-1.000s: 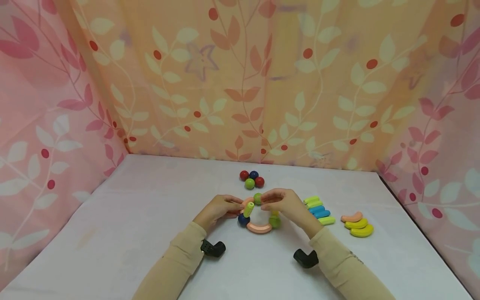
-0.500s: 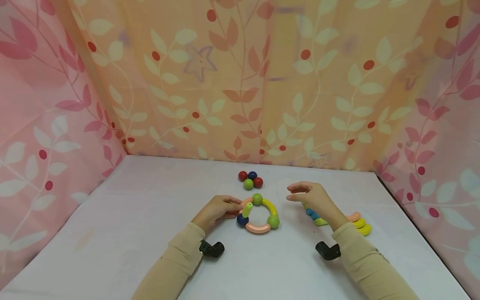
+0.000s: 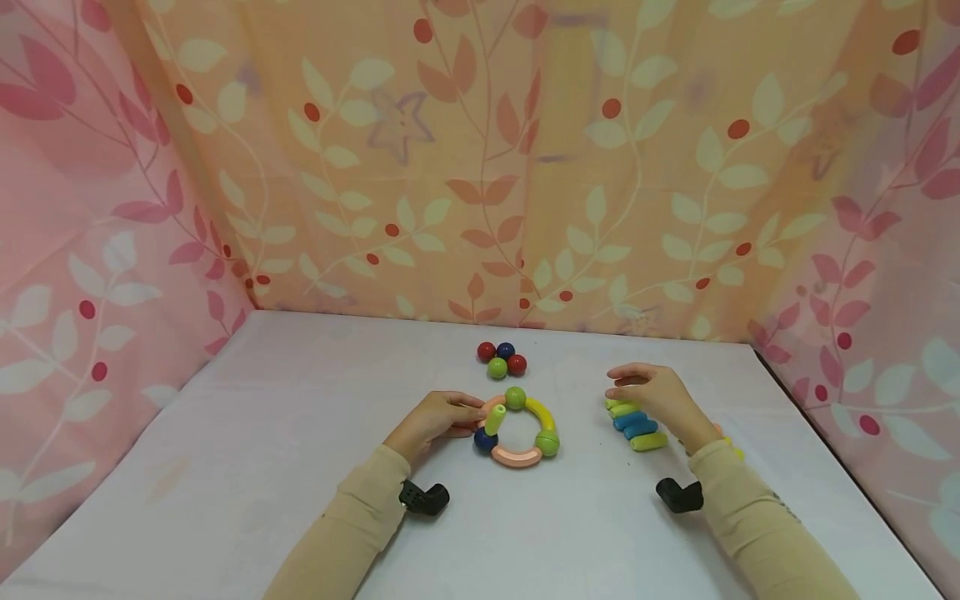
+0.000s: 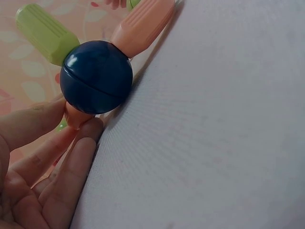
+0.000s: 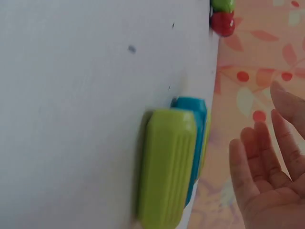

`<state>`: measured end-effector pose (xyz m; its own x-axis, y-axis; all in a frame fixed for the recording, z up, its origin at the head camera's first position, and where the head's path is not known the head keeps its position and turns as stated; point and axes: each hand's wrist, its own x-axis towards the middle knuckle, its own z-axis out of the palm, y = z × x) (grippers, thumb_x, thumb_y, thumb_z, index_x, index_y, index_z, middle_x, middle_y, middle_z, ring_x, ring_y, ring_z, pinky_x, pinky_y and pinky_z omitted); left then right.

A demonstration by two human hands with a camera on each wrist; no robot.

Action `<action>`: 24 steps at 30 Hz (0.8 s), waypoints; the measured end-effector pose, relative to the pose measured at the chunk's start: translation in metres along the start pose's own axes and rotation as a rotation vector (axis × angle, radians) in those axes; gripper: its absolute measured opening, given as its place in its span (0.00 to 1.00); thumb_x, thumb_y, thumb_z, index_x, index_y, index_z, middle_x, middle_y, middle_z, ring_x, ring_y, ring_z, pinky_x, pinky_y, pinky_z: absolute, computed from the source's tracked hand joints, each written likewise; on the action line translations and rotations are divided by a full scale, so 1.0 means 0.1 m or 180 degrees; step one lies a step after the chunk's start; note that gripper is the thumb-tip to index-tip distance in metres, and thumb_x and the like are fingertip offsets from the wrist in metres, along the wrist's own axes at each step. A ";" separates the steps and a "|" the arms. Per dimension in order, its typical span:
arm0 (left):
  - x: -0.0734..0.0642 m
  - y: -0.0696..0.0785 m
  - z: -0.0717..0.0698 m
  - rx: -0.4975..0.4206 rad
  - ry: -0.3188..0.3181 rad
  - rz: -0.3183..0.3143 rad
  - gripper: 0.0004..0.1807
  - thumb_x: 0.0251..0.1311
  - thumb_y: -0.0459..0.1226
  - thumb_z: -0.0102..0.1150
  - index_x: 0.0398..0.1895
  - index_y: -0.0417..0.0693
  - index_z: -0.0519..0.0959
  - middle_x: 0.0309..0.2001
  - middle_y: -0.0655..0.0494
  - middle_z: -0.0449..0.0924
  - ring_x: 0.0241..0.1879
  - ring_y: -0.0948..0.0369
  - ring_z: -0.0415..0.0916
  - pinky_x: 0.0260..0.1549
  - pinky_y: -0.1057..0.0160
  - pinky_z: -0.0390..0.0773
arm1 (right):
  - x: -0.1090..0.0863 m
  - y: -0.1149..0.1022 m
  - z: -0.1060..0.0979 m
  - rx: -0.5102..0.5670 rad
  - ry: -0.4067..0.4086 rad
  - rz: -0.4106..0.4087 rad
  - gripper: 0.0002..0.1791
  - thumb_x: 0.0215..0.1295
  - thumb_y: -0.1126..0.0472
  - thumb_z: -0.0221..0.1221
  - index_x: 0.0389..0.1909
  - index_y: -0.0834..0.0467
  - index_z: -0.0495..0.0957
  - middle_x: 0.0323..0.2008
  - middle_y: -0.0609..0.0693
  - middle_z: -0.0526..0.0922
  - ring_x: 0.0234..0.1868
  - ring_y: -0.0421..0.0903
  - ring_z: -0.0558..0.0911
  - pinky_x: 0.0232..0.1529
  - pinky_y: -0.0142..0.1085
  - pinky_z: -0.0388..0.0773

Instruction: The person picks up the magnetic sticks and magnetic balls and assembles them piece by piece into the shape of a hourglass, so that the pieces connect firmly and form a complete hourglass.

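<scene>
A ring of toy pieces lies on the table: green balls (image 3: 515,397), a yellow curved piece (image 3: 540,412), a salmon curved piece (image 3: 517,457) at the front and a dark blue ball (image 4: 96,77). From the blue ball a light green stick (image 3: 495,419) points up. My left hand (image 3: 438,421) pinches the other salmon curved piece (image 4: 76,118) beside the blue ball, at the ring's left. My right hand (image 3: 656,396) hovers over the far end of a row of green sticks (image 3: 648,442) and blue sticks (image 3: 636,423), its fingers apart and holding nothing.
Behind the ring sits a cluster of loose balls, red (image 3: 517,364), green (image 3: 497,367) and dark blue (image 3: 506,350). Yellow and salmon curved pieces lie right of the sticks, mostly hidden by my right forearm. Patterned curtains (image 3: 480,167) stand around the table (image 3: 337,358).
My right hand has left the ring's right side and moved right to above the stick row, uncovering the yellow curved piece. The left hand has stayed at the ring.
</scene>
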<state>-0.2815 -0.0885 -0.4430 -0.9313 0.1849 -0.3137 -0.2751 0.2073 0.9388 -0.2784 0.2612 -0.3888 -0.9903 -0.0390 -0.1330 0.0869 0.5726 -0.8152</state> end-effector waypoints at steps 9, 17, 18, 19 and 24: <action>-0.02 0.02 0.00 0.0003 0.0020 -0.0010 0.14 0.58 0.37 0.69 0.47 0.42 0.85 0.34 0.55 0.86 0.32 0.64 0.80 0.32 0.70 0.83 | 0.05 0.22 -0.12 -0.0099 0.0009 0.0242 0.33 0.65 0.45 0.64 0.66 0.58 0.73 0.66 0.61 0.74 0.66 0.59 0.70 0.70 0.58 0.65; -0.03 0.02 0.00 0.0076 0.0007 -0.0017 0.15 0.59 0.38 0.69 0.48 0.43 0.85 0.37 0.54 0.86 0.34 0.64 0.81 0.35 0.69 0.84 | 0.12 0.33 -0.18 0.0000 -0.0171 0.0569 0.32 0.67 0.46 0.62 0.68 0.56 0.70 0.69 0.61 0.69 0.69 0.62 0.65 0.71 0.64 0.58; -0.03 0.02 0.00 0.0074 0.0008 -0.0020 0.15 0.59 0.38 0.69 0.48 0.43 0.85 0.37 0.54 0.86 0.34 0.64 0.81 0.35 0.69 0.84 | 0.13 0.34 -0.18 0.0001 -0.0189 0.0571 0.32 0.67 0.47 0.62 0.68 0.56 0.70 0.69 0.61 0.69 0.69 0.62 0.65 0.71 0.64 0.58; -0.03 0.01 0.00 0.0071 0.0009 -0.0025 0.15 0.59 0.38 0.69 0.48 0.43 0.85 0.37 0.54 0.86 0.34 0.64 0.81 0.35 0.69 0.84 | 0.15 0.34 -0.18 0.0012 -0.0194 0.0585 0.32 0.67 0.47 0.62 0.67 0.56 0.71 0.69 0.61 0.70 0.69 0.62 0.65 0.72 0.63 0.58; -0.04 0.02 0.00 0.0032 0.0004 0.0000 0.16 0.58 0.38 0.70 0.48 0.42 0.85 0.35 0.54 0.86 0.32 0.64 0.80 0.33 0.70 0.83 | 0.21 0.37 -0.19 0.0044 -0.0220 0.0618 0.33 0.64 0.48 0.65 0.66 0.58 0.72 0.67 0.61 0.72 0.69 0.61 0.67 0.72 0.62 0.58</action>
<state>-0.2789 -0.0892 -0.4400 -0.9316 0.1838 -0.3134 -0.2726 0.2169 0.9374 -0.2980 0.2969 -0.4113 -0.9451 0.0147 -0.3264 0.2775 0.5635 -0.7781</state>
